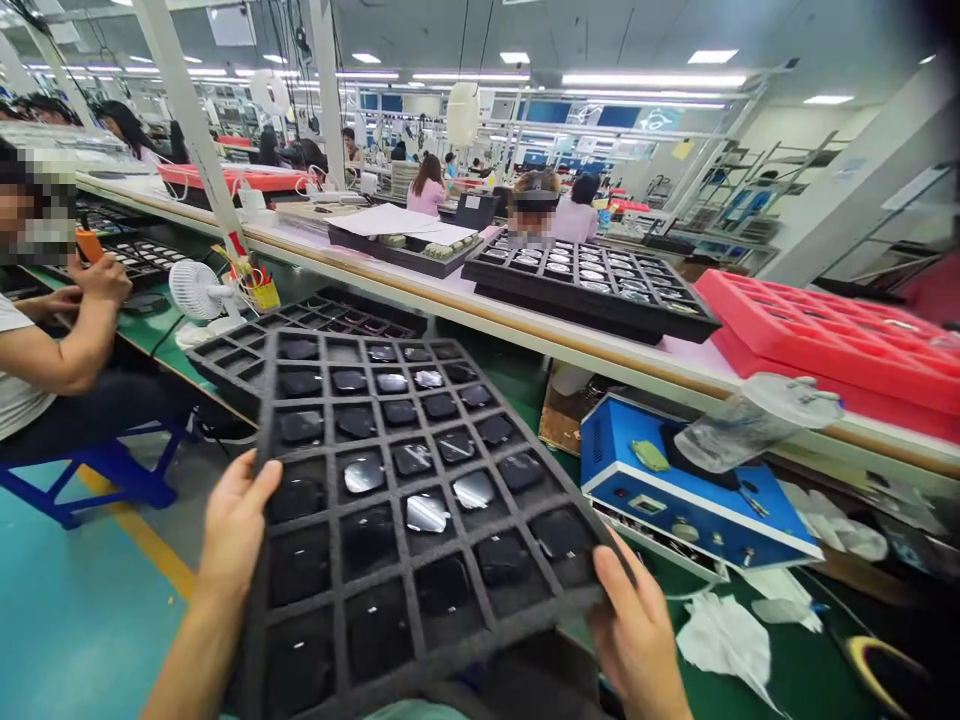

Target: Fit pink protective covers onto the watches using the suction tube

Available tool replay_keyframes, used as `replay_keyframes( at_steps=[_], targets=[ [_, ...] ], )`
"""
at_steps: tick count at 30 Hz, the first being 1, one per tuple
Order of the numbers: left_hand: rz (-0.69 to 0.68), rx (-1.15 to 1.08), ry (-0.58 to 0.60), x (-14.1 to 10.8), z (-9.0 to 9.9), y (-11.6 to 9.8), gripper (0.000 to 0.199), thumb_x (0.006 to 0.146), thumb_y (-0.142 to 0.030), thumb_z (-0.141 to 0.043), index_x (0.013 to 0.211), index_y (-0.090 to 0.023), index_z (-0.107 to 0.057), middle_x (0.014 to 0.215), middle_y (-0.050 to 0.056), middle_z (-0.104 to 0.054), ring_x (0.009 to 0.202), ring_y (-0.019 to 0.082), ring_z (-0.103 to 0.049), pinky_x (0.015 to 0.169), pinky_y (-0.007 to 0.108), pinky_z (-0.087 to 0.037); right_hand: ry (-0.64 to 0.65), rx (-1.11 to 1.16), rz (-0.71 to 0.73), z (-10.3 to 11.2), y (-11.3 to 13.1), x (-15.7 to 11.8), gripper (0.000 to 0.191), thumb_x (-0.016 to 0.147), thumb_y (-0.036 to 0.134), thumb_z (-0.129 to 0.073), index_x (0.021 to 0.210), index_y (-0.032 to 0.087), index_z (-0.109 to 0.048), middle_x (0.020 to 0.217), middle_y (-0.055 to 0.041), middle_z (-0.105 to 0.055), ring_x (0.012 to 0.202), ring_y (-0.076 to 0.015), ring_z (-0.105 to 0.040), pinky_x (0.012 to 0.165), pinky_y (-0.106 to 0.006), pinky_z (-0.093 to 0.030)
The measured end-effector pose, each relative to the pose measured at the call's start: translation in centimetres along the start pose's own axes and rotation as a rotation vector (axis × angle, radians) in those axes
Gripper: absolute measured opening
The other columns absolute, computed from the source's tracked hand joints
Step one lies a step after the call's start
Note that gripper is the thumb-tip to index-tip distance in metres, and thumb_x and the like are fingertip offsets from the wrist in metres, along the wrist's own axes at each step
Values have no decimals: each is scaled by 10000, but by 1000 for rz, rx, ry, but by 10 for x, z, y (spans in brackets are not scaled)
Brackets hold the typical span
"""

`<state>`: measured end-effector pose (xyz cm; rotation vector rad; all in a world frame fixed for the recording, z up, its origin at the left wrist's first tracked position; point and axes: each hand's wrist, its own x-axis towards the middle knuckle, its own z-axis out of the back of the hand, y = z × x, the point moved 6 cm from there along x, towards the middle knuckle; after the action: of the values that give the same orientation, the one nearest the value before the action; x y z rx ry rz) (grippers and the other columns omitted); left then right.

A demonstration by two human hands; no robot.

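Note:
A dark grey foam tray [409,462] divided into square compartments is held up between my two hands. Most compartments hold a dark, glossy flat piece; a few pieces shine silver [427,513]. My left hand [238,515] grips the tray's left edge, thumb on top. At the right front corner, my right hand [634,610] is closed on the rim, its other fingers partly hidden beneath. The tray's far left part overlaps another black compartment tray [232,360] lying on the bench.
Above the green bench, a long shelf [420,290] bears black trays and red trays [840,350]. A blue box device [697,500] with a clear container [757,420] stands right, near white cloth [724,640]. A small white fan [196,290] and a seated person [45,340] are left.

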<state>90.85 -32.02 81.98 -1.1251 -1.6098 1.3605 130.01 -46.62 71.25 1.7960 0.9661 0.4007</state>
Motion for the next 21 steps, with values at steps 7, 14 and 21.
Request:
replay_keyframes(
  at_steps=[7,14,21],
  targets=[
    [16,-51,390,17,-89,69,702,614,-577,-920,1122,-161,-670,1042,88,-775,1038,290,-728,957,407,-561,-202,-288,128,107,-21,-31,614,808,612,-782,1315,269,-735,1286,-94,-783,1315,-365,-681,1127,-479,-567],
    [-32,203,522,77,-160,105,688,561,-591,-848,1057,-146,-674,991,115,-763,976,299,-714,936,434,-552,-218,-549,170,79,-67,-32,743,884,694,-623,1472,241,-591,1557,-121,-603,1498,-361,-513,1279,-558,-378],
    [-123,587,474,107,-184,98,446,663,-375,-779,1032,-155,-661,1245,220,-710,1327,447,-573,1205,595,-334,-125,-683,190,51,-63,0,704,951,665,-541,1473,195,-586,1519,-169,-624,1431,-328,-582,1221,-532,-453]
  ],
)
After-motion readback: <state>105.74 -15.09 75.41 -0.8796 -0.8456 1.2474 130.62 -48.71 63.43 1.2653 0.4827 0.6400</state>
